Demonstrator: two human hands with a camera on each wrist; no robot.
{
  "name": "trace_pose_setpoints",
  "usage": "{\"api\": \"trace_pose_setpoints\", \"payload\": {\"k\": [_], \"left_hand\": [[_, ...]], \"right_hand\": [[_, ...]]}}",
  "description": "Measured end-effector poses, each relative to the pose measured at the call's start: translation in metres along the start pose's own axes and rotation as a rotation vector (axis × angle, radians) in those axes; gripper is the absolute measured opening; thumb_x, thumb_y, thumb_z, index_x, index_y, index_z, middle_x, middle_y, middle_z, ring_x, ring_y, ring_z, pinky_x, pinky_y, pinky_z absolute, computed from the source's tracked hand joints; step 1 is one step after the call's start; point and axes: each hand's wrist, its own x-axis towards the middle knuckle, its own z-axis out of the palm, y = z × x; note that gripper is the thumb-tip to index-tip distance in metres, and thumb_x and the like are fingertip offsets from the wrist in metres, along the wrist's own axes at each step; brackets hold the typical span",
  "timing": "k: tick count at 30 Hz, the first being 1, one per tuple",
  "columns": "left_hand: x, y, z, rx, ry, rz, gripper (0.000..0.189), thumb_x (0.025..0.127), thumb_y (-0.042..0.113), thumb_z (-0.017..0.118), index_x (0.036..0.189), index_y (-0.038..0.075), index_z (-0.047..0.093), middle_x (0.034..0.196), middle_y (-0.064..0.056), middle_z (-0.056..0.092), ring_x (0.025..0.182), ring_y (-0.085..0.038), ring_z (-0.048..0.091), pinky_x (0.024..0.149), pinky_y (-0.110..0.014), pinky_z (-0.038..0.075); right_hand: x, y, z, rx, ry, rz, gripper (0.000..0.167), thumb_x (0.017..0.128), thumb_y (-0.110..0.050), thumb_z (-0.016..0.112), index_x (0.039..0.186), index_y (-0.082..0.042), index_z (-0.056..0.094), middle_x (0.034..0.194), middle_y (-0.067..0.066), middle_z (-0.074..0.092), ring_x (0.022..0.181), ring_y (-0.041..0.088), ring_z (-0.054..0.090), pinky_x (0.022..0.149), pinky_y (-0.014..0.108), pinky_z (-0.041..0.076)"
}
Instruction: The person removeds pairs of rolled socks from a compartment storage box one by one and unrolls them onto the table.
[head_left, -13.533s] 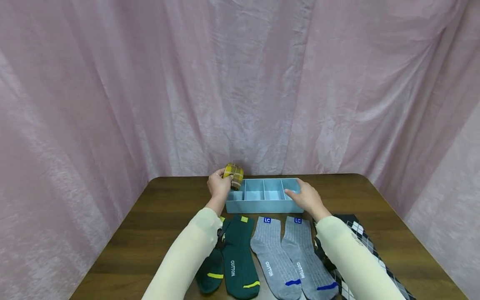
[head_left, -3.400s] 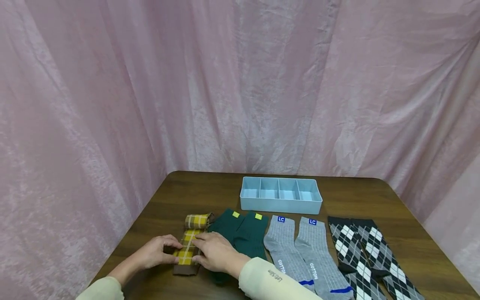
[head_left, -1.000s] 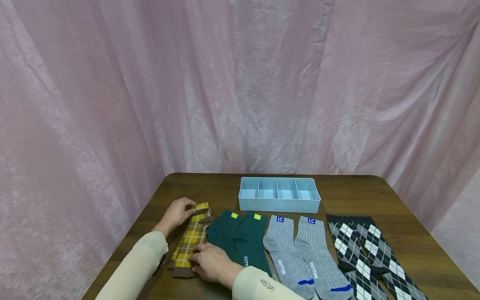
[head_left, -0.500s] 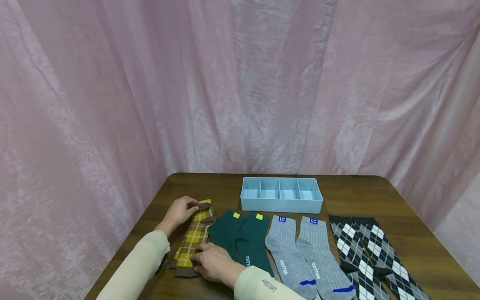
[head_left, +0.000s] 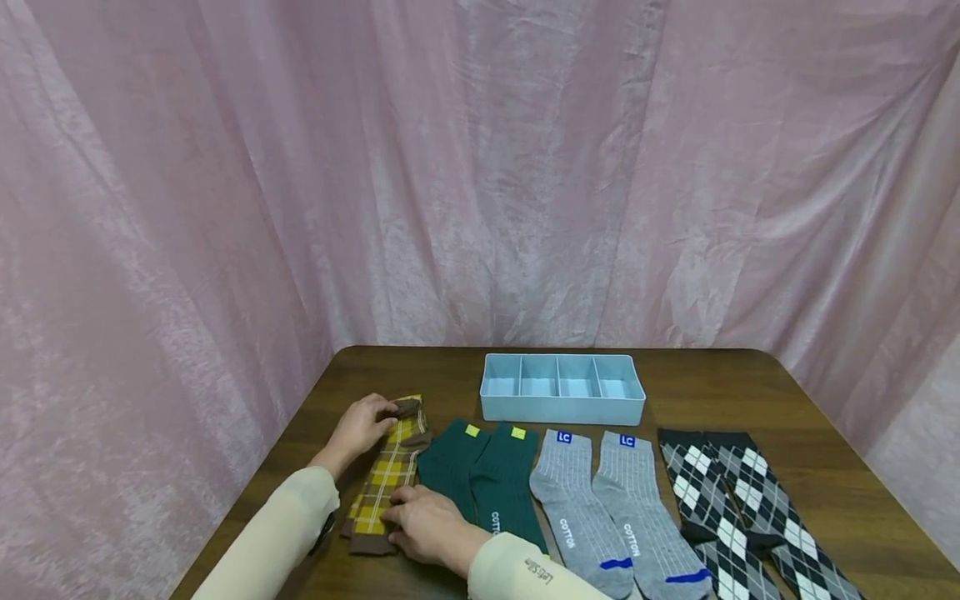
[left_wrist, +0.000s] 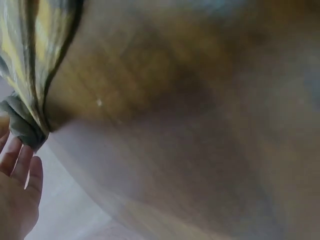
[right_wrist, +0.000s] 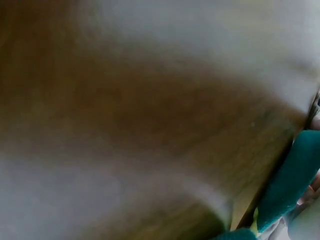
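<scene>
Yellow-and-brown plaid socks lie lengthwise at the left of the row, one on the other. At their far end my left hand pinches the brown part between thumb and fingers; the left wrist view shows this bunched brown fabric at the fingers. My right hand rests its fingertips on the near end, just above the brown edge. Beside it lie the dark green socks, partly covered by that hand and sleeve. The right wrist view is blurred and catches green sock fabric at its corner.
A light blue box with several bare compartments stands behind the row. Right of the green pair lie grey socks with blue labels, then black-and-white argyle socks. The brown wooden table ends at a pink curtain.
Earliest, my left hand held the plaid socks rolled up at the box; later they lay partly unrolled, now at full length. Within the last second the far end's brown band has come into view.
</scene>
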Motion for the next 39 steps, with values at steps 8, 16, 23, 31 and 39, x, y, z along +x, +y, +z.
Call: {"api": "trace_pose_setpoints", "payload": {"k": [8, 16, 23, 31, 39], "left_hand": [[0.013, -0.007, -0.003, -0.043, -0.080, -0.059, 0.033, 0.097, 0.014, 0.066, 0.126, -0.001, 0.064, 0.132, -0.021, 0.057, 0.120, -0.042, 0.053, 0.098, -0.056, 0.044], [0.022, -0.004, -0.002, 0.008, -0.208, -0.056, 0.042, 0.102, 0.012, 0.054, 0.139, -0.007, 0.050, 0.147, -0.029, 0.041, 0.133, -0.048, 0.039, 0.106, -0.060, 0.033], [0.020, 0.000, -0.001, 0.029, -0.077, -0.002, 0.034, 0.099, 0.011, 0.059, 0.131, 0.000, 0.060, 0.139, -0.023, 0.049, 0.126, -0.044, 0.047, 0.100, -0.058, 0.040], [0.021, 0.000, 0.001, 0.036, -0.134, 0.015, 0.033, 0.099, 0.008, 0.058, 0.132, 0.002, 0.061, 0.140, -0.020, 0.052, 0.127, -0.042, 0.049, 0.102, -0.057, 0.040], [0.020, -0.004, 0.007, 0.015, -0.304, -0.058, 0.046, 0.100, 0.018, 0.059, 0.143, 0.003, 0.051, 0.152, -0.024, 0.038, 0.137, -0.045, 0.037, 0.107, -0.060, 0.032]], "right_hand": [[-0.001, -0.001, 0.000, 0.007, 0.000, 0.002, 0.033, 0.096, -0.035, 0.066, 0.128, -0.029, 0.067, 0.133, -0.008, 0.055, 0.117, 0.008, 0.053, 0.093, 0.022, 0.045], [0.000, -0.001, 0.000, -0.010, 0.007, -0.025, 0.033, 0.097, -0.035, 0.065, 0.129, -0.028, 0.067, 0.133, -0.008, 0.055, 0.117, 0.007, 0.053, 0.093, 0.020, 0.044], [0.000, 0.000, -0.001, -0.011, 0.002, -0.015, 0.033, 0.097, -0.035, 0.065, 0.129, -0.028, 0.067, 0.133, -0.008, 0.055, 0.117, 0.007, 0.053, 0.093, 0.020, 0.045], [0.002, 0.003, -0.001, -0.009, -0.001, 0.003, 0.032, 0.097, -0.036, 0.064, 0.129, -0.029, 0.067, 0.134, -0.008, 0.055, 0.116, 0.008, 0.053, 0.092, 0.020, 0.045], [0.001, 0.003, 0.001, -0.013, 0.014, -0.022, 0.032, 0.097, -0.035, 0.064, 0.128, -0.028, 0.068, 0.133, -0.007, 0.056, 0.115, 0.008, 0.054, 0.092, 0.020, 0.045]]}}
